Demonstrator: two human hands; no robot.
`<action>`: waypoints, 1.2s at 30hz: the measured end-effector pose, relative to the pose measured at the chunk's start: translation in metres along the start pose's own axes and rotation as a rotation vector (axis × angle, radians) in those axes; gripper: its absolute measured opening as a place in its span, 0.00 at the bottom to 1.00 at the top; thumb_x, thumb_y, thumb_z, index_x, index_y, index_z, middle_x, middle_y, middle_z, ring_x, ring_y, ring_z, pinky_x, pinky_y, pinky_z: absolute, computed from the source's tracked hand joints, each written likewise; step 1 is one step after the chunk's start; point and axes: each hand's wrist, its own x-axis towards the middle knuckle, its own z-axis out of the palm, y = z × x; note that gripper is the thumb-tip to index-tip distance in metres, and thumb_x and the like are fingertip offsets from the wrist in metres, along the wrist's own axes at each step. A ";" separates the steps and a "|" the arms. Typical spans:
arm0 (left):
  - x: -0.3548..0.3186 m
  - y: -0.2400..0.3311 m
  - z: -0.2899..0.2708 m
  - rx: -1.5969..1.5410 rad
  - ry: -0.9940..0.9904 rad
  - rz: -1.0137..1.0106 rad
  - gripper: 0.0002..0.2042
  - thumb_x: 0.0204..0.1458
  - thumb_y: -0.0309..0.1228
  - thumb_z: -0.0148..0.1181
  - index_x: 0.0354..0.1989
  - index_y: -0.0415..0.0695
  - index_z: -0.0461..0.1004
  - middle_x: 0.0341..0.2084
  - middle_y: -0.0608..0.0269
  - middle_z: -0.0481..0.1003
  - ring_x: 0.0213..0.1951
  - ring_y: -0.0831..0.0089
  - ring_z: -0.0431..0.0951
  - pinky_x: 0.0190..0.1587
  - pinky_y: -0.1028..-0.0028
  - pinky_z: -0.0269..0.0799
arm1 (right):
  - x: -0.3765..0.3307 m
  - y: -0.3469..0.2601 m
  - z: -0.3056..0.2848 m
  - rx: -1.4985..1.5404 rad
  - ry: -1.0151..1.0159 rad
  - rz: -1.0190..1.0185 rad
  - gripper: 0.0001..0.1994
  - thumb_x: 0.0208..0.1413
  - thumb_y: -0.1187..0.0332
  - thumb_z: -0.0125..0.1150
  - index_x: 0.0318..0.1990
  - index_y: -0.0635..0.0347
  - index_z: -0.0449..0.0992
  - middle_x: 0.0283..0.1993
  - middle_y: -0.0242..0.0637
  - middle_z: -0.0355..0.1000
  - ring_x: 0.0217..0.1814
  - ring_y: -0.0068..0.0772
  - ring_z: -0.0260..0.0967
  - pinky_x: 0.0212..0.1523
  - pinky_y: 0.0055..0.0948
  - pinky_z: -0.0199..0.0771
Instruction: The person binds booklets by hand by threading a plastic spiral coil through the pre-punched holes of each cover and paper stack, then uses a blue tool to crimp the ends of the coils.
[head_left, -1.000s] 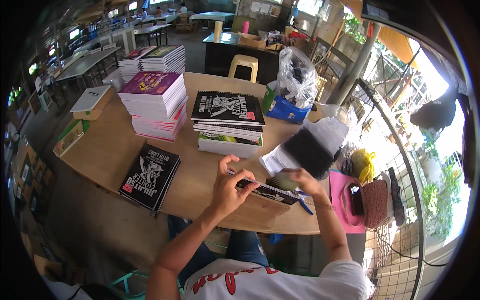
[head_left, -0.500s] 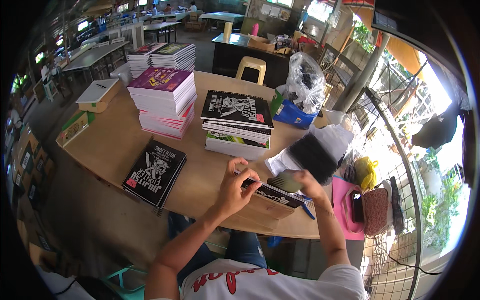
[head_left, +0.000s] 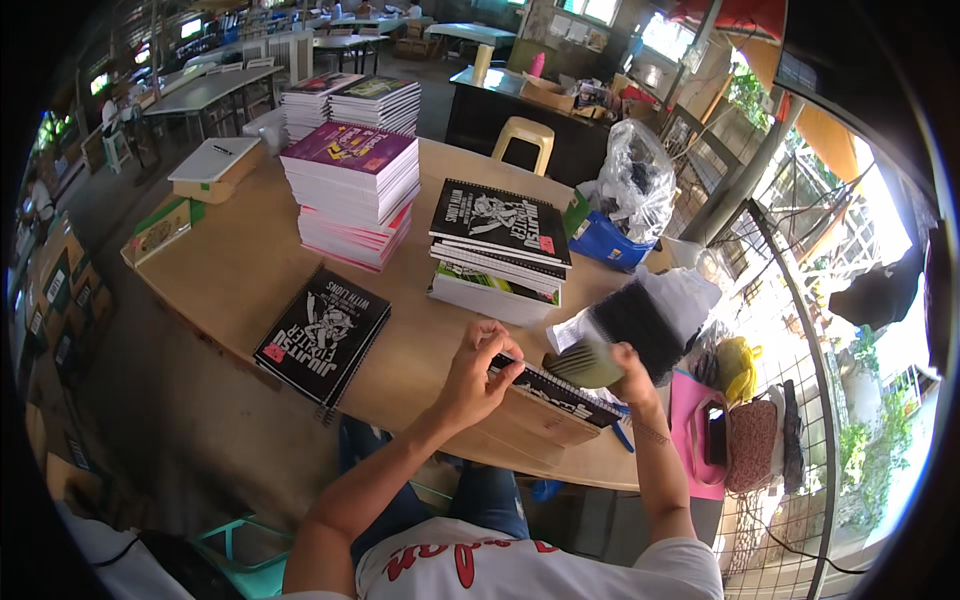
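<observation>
A black-covered notebook (head_left: 572,398) stands spine up, its edge running along a tan wooden block (head_left: 550,424) at the table's near edge. At the notebook's left end, my left hand (head_left: 478,378) pinches the corner by the binding coil with thumb and forefinger. My right hand (head_left: 634,380) grips an olive-green, rounded piece with dark ridges (head_left: 586,366), held against or just over the spine; contact cannot be made out. Beyond my right hand, a dark bundle that looks like binding coils (head_left: 640,325) lies on crumpled white wrapping (head_left: 690,298).
Black spiral notebooks (head_left: 325,335) lie at left; more top a stack (head_left: 500,215) ahead. Purple-covered books (head_left: 350,150) rise behind. A blue container (head_left: 605,240) holds a clear plastic bag. A blue-handled tool (head_left: 624,436) and pink sheet (head_left: 690,420) are at right, beside a wire grille (head_left: 830,440).
The view has shifted, so the table things sit further right in the picture. Both hands keep their places at the notebook; the olive-green piece stays in my right hand near the spine.
</observation>
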 end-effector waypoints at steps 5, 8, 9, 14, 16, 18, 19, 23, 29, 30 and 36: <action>0.004 -0.004 -0.005 0.094 0.042 0.148 0.06 0.54 0.24 0.64 0.38 0.41 0.74 0.38 0.57 0.71 0.44 0.65 0.74 0.39 0.70 0.72 | 0.017 0.002 -0.003 -0.466 -0.064 0.065 0.26 0.60 0.52 0.57 0.50 0.72 0.77 0.51 0.44 0.77 0.53 0.37 0.70 0.57 0.34 0.66; 0.001 0.001 -0.005 -0.021 0.043 0.003 0.07 0.55 0.24 0.63 0.40 0.41 0.73 0.37 0.59 0.71 0.39 0.66 0.74 0.34 0.71 0.71 | 0.011 -0.009 0.006 -0.120 0.091 0.076 0.24 0.62 0.55 0.54 0.48 0.73 0.78 0.48 0.43 0.77 0.52 0.35 0.70 0.58 0.32 0.65; 0.000 -0.002 -0.007 -0.019 0.046 -0.004 0.07 0.55 0.24 0.63 0.40 0.41 0.73 0.37 0.59 0.71 0.39 0.66 0.74 0.34 0.71 0.71 | 0.012 -0.011 0.012 0.032 0.085 0.004 0.22 0.63 0.57 0.54 0.48 0.73 0.78 0.48 0.43 0.77 0.52 0.34 0.70 0.57 0.31 0.65; 0.003 0.005 -0.011 -0.019 -0.033 -0.086 0.06 0.58 0.22 0.61 0.42 0.41 0.72 0.38 0.62 0.71 0.39 0.75 0.74 0.36 0.75 0.72 | 0.016 0.013 -0.005 0.350 0.111 0.038 0.22 0.63 0.56 0.54 0.47 0.72 0.78 0.48 0.43 0.78 0.51 0.34 0.71 0.57 0.31 0.66; -0.003 -0.014 -0.011 -0.142 -0.001 -0.125 0.06 0.58 0.19 0.59 0.42 0.40 0.72 0.39 0.63 0.71 0.40 0.76 0.75 0.38 0.77 0.73 | 0.034 -0.008 0.010 0.055 0.004 0.031 0.24 0.63 0.55 0.55 0.49 0.73 0.77 0.49 0.43 0.78 0.52 0.34 0.71 0.57 0.32 0.67; -0.003 -0.021 -0.010 -0.290 0.002 -0.148 0.07 0.57 0.16 0.58 0.42 0.39 0.72 0.40 0.63 0.71 0.41 0.77 0.75 0.40 0.78 0.74 | 0.049 0.000 0.000 -0.473 -0.221 -0.063 0.28 0.62 0.52 0.57 0.53 0.73 0.76 0.51 0.43 0.77 0.54 0.34 0.72 0.56 0.34 0.69; -0.004 -0.023 -0.010 -0.267 0.003 -0.114 0.08 0.57 0.14 0.57 0.42 0.38 0.72 0.40 0.63 0.71 0.41 0.77 0.76 0.43 0.78 0.75 | 0.042 0.006 -0.002 -0.473 -0.213 -0.057 0.28 0.62 0.52 0.57 0.53 0.73 0.76 0.51 0.43 0.77 0.54 0.34 0.72 0.56 0.34 0.69; -0.002 -0.026 -0.020 -0.144 -0.020 -0.145 0.10 0.55 0.12 0.57 0.43 0.35 0.72 0.40 0.63 0.71 0.40 0.76 0.77 0.50 0.76 0.76 | 0.042 0.004 0.006 0.232 0.009 -0.040 0.24 0.65 0.53 0.54 0.50 0.70 0.78 0.48 0.49 0.77 0.51 0.42 0.74 0.54 0.37 0.71; 0.003 -0.022 -0.028 -0.155 -0.029 -0.104 0.15 0.52 0.12 0.62 0.48 0.38 0.73 0.37 0.63 0.74 0.41 0.77 0.77 0.52 0.74 0.76 | 0.042 -0.005 0.014 0.337 0.075 0.030 0.26 0.63 0.50 0.56 0.47 0.72 0.79 0.49 0.49 0.77 0.51 0.40 0.73 0.54 0.36 0.70; 0.002 -0.023 -0.027 -0.154 -0.032 -0.113 0.15 0.52 0.12 0.62 0.48 0.38 0.73 0.37 0.63 0.74 0.41 0.77 0.77 0.52 0.74 0.76 | 0.047 -0.028 0.022 0.010 -0.039 -0.051 0.26 0.63 0.50 0.56 0.47 0.71 0.79 0.50 0.47 0.76 0.52 0.39 0.72 0.55 0.35 0.69; 0.001 -0.023 -0.032 -0.203 0.020 -0.222 0.24 0.48 0.12 0.66 0.53 0.40 0.66 0.32 0.64 0.76 0.38 0.78 0.78 0.47 0.75 0.76 | 0.062 -0.031 0.022 -0.095 -0.098 0.040 0.25 0.62 0.54 0.55 0.49 0.74 0.77 0.51 0.45 0.75 0.53 0.35 0.70 0.57 0.33 0.66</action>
